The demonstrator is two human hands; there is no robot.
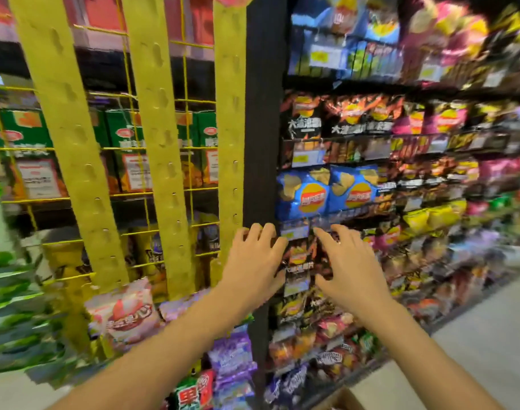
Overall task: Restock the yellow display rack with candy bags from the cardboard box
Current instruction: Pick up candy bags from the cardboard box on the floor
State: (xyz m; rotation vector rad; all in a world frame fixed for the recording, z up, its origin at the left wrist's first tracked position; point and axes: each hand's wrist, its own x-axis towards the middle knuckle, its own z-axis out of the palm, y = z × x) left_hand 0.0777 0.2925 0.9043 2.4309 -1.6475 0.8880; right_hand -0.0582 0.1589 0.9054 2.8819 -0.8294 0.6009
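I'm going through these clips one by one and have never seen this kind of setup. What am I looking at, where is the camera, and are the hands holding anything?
There is no machine here. A person wears one wide-angle camera on the head, looking forward and down, so you see their own bare arms. The left hand and right hand are stretched forward with fingers spread, and both hold nothing. On the left stands the yellow wire display rack with three perforated strips. Low on it are a pink-and-white candy bag and purple candy bags. On the right, dark shelves carry snack packets, among them blue crisp bags. A corner of the brown cardboard box shows at the bottom edge. The picture is motion-blurred, so small print cannot be read.
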